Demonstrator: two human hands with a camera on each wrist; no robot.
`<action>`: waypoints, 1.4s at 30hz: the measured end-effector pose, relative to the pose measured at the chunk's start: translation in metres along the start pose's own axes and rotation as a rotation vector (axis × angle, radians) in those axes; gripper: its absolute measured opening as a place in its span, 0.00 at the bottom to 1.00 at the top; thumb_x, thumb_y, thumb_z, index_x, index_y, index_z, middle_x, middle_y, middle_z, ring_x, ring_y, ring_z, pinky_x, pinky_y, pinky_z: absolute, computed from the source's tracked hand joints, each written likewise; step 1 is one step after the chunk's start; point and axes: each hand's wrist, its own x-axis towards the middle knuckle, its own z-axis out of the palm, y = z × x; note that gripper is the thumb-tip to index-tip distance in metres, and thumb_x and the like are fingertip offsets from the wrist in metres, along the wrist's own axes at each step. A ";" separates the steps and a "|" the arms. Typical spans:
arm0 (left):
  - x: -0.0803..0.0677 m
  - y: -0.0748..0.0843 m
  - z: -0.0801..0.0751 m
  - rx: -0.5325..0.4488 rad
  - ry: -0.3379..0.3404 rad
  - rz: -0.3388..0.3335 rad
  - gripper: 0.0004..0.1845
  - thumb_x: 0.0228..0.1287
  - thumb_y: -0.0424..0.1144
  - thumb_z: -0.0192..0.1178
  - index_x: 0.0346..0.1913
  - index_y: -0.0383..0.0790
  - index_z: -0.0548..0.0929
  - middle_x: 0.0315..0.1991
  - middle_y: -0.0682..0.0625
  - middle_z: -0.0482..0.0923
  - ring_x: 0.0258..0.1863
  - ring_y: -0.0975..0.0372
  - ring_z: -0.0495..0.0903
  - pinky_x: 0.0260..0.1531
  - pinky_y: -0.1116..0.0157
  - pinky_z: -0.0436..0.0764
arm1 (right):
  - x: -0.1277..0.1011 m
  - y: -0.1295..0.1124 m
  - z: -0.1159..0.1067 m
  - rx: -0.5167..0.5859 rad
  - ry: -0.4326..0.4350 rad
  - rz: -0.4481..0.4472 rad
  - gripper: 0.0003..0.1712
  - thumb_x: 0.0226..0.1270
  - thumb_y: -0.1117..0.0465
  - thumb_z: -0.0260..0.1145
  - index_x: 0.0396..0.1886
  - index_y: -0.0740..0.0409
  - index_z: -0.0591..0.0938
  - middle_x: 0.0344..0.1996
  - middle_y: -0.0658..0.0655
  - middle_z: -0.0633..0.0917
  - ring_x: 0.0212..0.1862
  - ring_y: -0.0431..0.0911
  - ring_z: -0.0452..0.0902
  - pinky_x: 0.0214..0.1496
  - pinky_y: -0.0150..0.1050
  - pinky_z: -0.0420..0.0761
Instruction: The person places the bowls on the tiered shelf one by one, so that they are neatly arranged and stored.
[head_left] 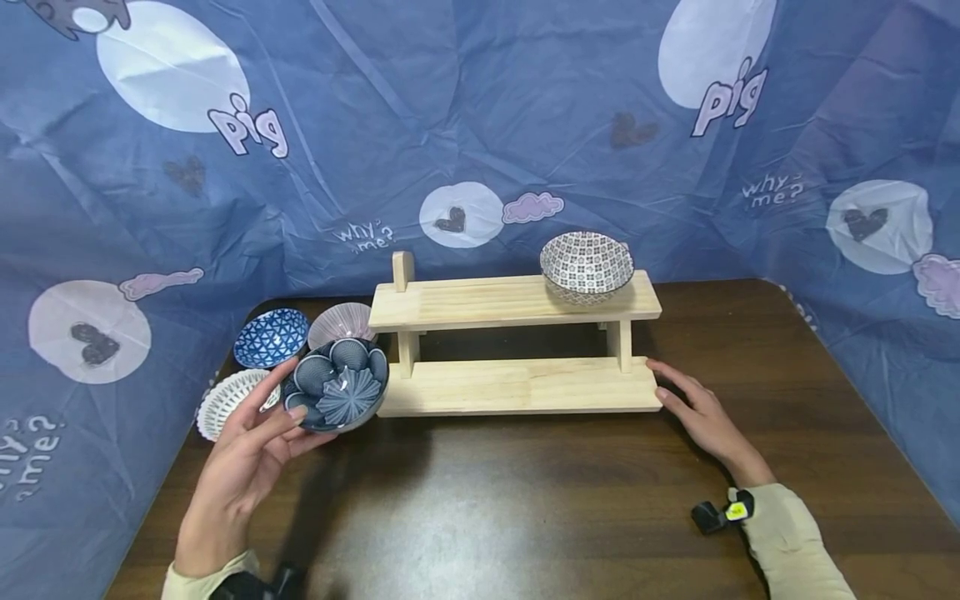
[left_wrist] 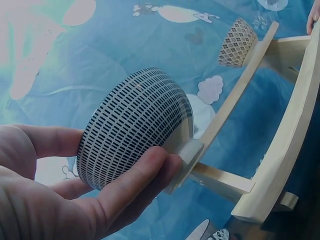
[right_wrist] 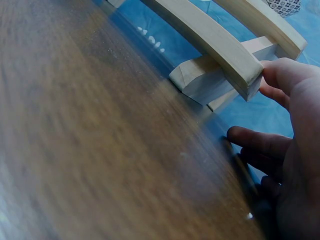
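Left hand [head_left: 247, 454] clasping dark blue bowl [head_left: 335, 384]; right hand [head_left: 697, 412] flat, fingers against wooden shelf [head_left: 517, 385]

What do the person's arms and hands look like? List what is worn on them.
Both hands, left hand and right hand, are bare, with no gloves or rings visible. Each arm wears a pale beige long sleeve. A small black device with a yellow tag is strapped at the right wrist; a dark device sits at the left wrist.
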 end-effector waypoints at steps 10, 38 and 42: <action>0.016 0.003 0.012 0.031 0.048 -0.007 0.29 0.74 0.19 0.38 0.71 0.45 0.68 0.54 0.43 0.82 0.44 0.53 0.89 0.46 0.53 0.89 | 0.000 0.000 0.000 -0.004 -0.002 0.004 0.28 0.79 0.52 0.54 0.75 0.51 0.67 0.73 0.64 0.70 0.68 0.22 0.56 0.71 0.70 0.60; 0.062 0.005 0.037 0.122 0.167 -0.048 0.30 0.72 0.20 0.46 0.73 0.42 0.61 0.56 0.45 0.78 0.40 0.56 0.90 0.44 0.53 0.89 | 0.000 0.001 0.000 -0.009 0.003 0.000 0.28 0.79 0.52 0.54 0.75 0.52 0.68 0.73 0.64 0.70 0.68 0.19 0.55 0.72 0.70 0.60; 0.068 0.005 0.041 0.123 0.200 -0.068 0.33 0.71 0.20 0.46 0.75 0.42 0.56 0.55 0.45 0.78 0.38 0.57 0.90 0.44 0.54 0.90 | 0.000 0.001 0.000 -0.007 0.002 0.005 0.28 0.79 0.52 0.54 0.75 0.52 0.67 0.73 0.64 0.70 0.70 0.23 0.56 0.71 0.70 0.59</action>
